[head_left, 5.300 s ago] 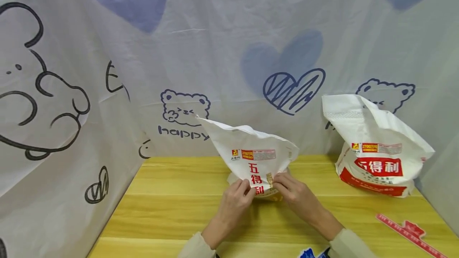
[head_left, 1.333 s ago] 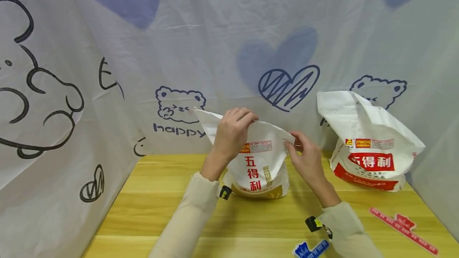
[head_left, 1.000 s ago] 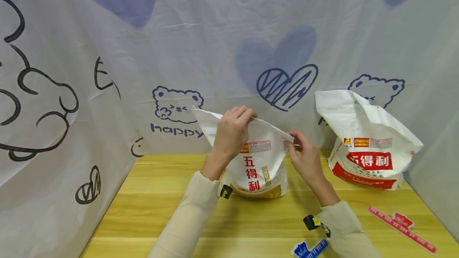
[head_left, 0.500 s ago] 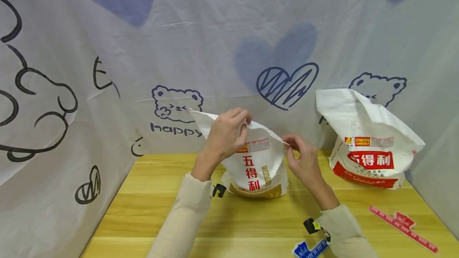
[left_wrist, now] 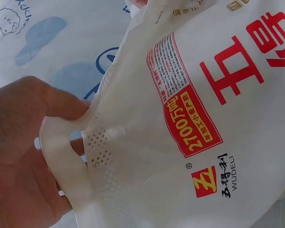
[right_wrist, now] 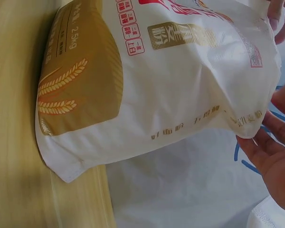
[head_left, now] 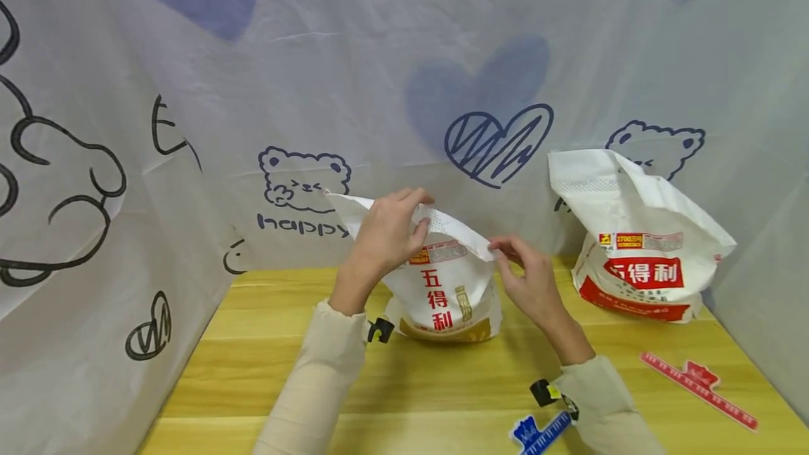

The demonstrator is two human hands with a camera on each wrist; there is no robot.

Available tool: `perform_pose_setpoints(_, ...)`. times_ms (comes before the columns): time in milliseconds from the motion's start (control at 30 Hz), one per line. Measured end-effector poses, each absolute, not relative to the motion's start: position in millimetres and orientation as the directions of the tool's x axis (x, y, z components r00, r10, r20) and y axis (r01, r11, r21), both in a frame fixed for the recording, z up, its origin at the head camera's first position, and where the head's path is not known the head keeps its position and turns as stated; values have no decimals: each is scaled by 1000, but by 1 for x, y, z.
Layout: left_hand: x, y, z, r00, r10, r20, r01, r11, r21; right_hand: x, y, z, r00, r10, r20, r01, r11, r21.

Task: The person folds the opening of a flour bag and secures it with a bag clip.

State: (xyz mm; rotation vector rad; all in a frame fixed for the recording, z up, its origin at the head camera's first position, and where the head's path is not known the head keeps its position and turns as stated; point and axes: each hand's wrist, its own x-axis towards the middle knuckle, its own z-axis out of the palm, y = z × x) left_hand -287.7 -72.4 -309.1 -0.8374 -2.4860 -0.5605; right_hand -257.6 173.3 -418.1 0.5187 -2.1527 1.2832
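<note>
A white flour bag [head_left: 436, 297] with red characters and a gold base stands upright on the wooden table. My left hand [head_left: 387, 230] grips its top edge; in the left wrist view that hand [left_wrist: 23, 147] holds the loop of the cut-out handle, with a dotted band beside it. At the right end of the same edge, my right hand [head_left: 532, 278] pinches the corner, where the rim is folded over towards me. The right wrist view shows the right hand's [right_wrist: 275, 164] fingertips at this corner and the bag's gold panel [right_wrist: 80, 80] with wheat ears.
Back right on the table [head_left: 265, 343] stands a second, red-banded flour bag [head_left: 638, 293], its top flopped over. In front of it lies a red ruler-like strip [head_left: 698, 390]; a similar blue strip [head_left: 546, 434] lies near my right cuff. A printed cloth [head_left: 379, 90] hangs behind.
My hands have gone from the bag's lower front to its top edge. Over the last second the left hand shifts slightly left, and the rim between the hands turns over towards me.
</note>
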Motion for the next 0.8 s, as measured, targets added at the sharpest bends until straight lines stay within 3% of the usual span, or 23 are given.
perform_pose_setpoints(233, -288, -71, -309, -733, 420, 535, 606, 761, 234, -261, 169, -414, -780, -14, 626, -547, 501, -670)
perform_pose_setpoints(667, -301, -63, -317, -577, 402, 711, 707, 681, 189, -268, 168, -413, -794, 26, 607, -507, 521, -686)
perform_pose_setpoints(800, -303, -58, -318, -569, 388, 725, 710, 676, 196, -271, 170, -414, -776, 36, 630, -518, 533, -669)
